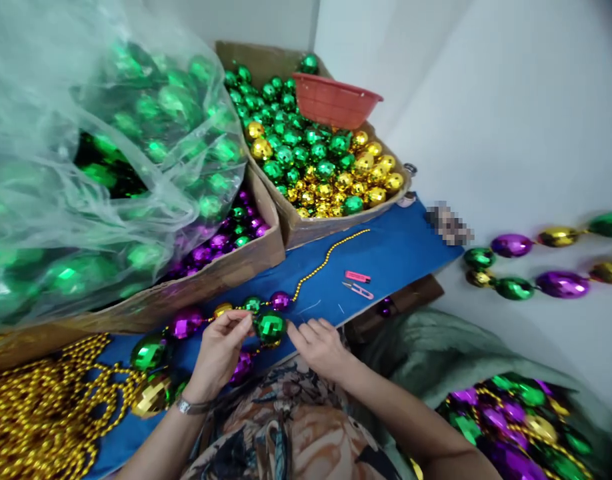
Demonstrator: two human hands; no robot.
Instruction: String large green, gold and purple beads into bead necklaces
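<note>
My left hand (221, 350), with a metal watch band or bracelet at the wrist, is closed in a pinch at the left side of a large shiny green bead (271, 327). My right hand (320, 345) has its fingers curled together at that bead's right side; whatever they pinch is too small to make out. The green bead belongs to a strand with purple beads (187, 324), a smaller green bead (251, 305) and a big gold bead (153, 396). A thin gold bead chain (320, 265) runs from the purple bead (280, 301) across the blue table.
Pink thread snips (358, 290) and a pink-red small item (357, 276) lie on the blue table (396, 243). Cardboard boxes (331, 228) of beads, a red basin (336, 100) and a clear bag (186, 193) stand behind. Gold chains (41, 407) pile left; a sack (426, 340) sits right.
</note>
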